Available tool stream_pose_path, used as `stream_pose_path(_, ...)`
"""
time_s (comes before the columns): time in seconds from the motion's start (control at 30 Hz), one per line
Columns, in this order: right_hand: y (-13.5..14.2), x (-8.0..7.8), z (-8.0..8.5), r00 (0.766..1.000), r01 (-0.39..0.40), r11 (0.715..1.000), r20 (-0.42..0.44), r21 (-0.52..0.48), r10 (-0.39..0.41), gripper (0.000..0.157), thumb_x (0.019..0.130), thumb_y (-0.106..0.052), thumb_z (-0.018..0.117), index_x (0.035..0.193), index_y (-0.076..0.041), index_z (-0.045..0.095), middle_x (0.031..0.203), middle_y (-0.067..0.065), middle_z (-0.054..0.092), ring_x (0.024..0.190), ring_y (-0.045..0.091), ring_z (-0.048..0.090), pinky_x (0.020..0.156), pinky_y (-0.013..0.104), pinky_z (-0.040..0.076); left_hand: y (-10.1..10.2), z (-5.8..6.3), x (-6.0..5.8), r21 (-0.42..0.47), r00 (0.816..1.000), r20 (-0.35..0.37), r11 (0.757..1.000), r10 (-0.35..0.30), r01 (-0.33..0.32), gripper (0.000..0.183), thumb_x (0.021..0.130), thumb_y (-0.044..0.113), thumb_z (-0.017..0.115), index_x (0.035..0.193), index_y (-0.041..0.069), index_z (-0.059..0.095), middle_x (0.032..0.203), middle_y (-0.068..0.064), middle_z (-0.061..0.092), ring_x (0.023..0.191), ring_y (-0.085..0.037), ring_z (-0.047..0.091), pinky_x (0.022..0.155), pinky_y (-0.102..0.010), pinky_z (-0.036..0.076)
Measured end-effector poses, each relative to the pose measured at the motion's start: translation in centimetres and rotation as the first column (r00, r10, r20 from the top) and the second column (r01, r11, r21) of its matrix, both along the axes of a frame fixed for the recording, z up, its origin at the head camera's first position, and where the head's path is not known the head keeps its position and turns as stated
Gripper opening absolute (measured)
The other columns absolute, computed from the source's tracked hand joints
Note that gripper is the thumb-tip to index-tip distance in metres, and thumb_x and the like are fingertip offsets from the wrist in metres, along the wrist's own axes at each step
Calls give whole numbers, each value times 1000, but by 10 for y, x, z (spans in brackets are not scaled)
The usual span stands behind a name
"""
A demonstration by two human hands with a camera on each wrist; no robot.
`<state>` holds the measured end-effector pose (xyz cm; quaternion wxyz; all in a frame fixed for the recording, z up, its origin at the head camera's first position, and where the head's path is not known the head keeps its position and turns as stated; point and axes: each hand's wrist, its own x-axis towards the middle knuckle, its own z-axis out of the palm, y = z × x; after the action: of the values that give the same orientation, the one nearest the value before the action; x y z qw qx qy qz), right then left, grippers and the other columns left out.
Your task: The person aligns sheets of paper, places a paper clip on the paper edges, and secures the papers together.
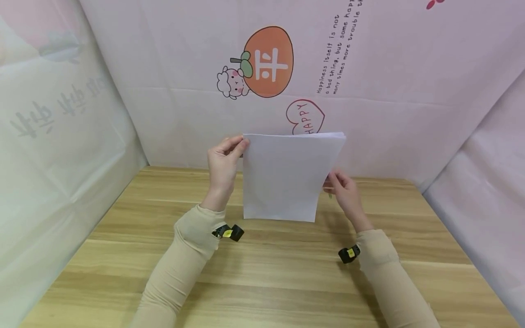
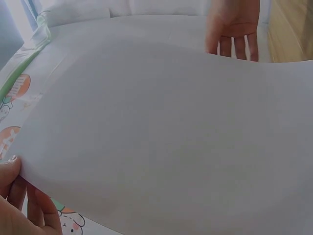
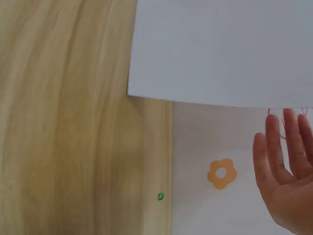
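White paper, with more than one sheet edge showing at its top right corner, stands upright above the wooden table. My left hand pinches its upper left corner between thumb and fingers; the left wrist view shows the thumb on the near face of the paper. At the paper's right edge is my right hand, lower than the left. Its fingers look straight and spread in the right wrist view, with the tips right at the sheet's edge.
Below lies a wood-grain table. A small green ring-like thing is on it near the right hand. Behind the table hangs a pale printed cloth with an orange fruit and a heart, and white cloth hangs along the left side.
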<state>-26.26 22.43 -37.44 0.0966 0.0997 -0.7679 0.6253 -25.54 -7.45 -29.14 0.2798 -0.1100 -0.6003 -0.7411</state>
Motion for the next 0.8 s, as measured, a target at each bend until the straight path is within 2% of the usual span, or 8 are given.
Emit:
stream_pose_path(0.1, 8, -9, -15, 1000, -2, 995, 17, 102, 0, 37, 102, -25, 42, 115, 7, 55, 93, -7, 64, 85, -1, 62, 86, 38, 55, 0, 0, 0, 10, 1000, 2, 1000, -2, 2, 22, 81, 3, 73, 96, -12, 69, 75, 10, 62, 66, -3, 54, 62, -16, 49)
stream_pose_path(0.17, 13, -16, -25, 1000, 1, 989, 24, 151, -5, 45, 102, -31, 41, 119, 7, 55, 98, -2, 65, 86, -3, 62, 87, 39, 54, 1, 0, 0, 13, 1000, -1, 1000, -4, 4, 22, 81, 3, 73, 96, -12, 69, 75, 10, 62, 66, -3, 53, 62, -17, 49)
stream_pose_path(0.23, 16, -21, -32, 999, 8, 982, 30, 187, -14, 48, 102, -35, 40, 122, 6, 55, 105, 9, 65, 89, -1, 62, 88, 39, 54, 1, -1, 0, 9, 1000, -2, 1000, -9, 9, 22, 81, 4, 73, 96, -12, 69, 75, 10, 62, 66, -4, 53, 62, -17, 49)
stream_pose_path(0.4, 18, -23, -40, 998, 34, 959, 42, 281, -48, 46, 101, -34, 41, 121, 3, 57, 114, 23, 63, 102, 22, 65, 90, 44, 52, 0, -2, 0, 1, 1000, 4, 1000, -19, 19, 23, 82, 6, 73, 97, -11, 69, 76, 10, 62, 68, -5, 54, 63, -18, 50)
stream_pose_path(0.47, 19, -23, -41, 997, 43, 940, 38, 339, -60, 44, 102, -33, 42, 120, 2, 59, 115, 22, 64, 106, 30, 63, 90, 46, 51, 1, -2, 1, 3, 1000, 2, 1000, -20, 20, 23, 82, 6, 73, 97, -11, 69, 75, 10, 62, 68, -5, 54, 63, -18, 50)
stream_pose_path(0.57, 21, -22, -43, 997, 58, 893, 17, 446, -73, 43, 102, -33, 42, 122, 1, 60, 116, 21, 65, 109, 36, 60, 91, 49, 50, 1, -2, 1, 9, 1000, -3, 1000, -22, 22, 24, 81, 6, 73, 97, -12, 69, 75, 10, 62, 67, -5, 55, 62, -17, 50)
stream_pose_path(0.7, 24, -22, -46, 996, 79, 833, -12, 547, -86, 41, 102, -30, 42, 126, 0, 58, 120, 20, 63, 110, 37, 59, 92, 51, 48, 1, -2, 1, 25, 999, -16, 999, -33, 33, 25, 81, 5, 73, 97, -14, 68, 74, 10, 63, 69, -5, 56, 62, -18, 49)
stream_pose_path(0.8, 26, -23, -48, 994, 103, 811, -22, 576, -110, 38, 101, -25, 43, 125, 0, 59, 120, 21, 63, 109, 37, 59, 90, 51, 49, 1, -3, 1, 36, 999, -22, 999, -38, 39, 25, 81, 4, 72, 97, -15, 67, 73, 10, 63, 69, -5, 57, 62, -18, 48)
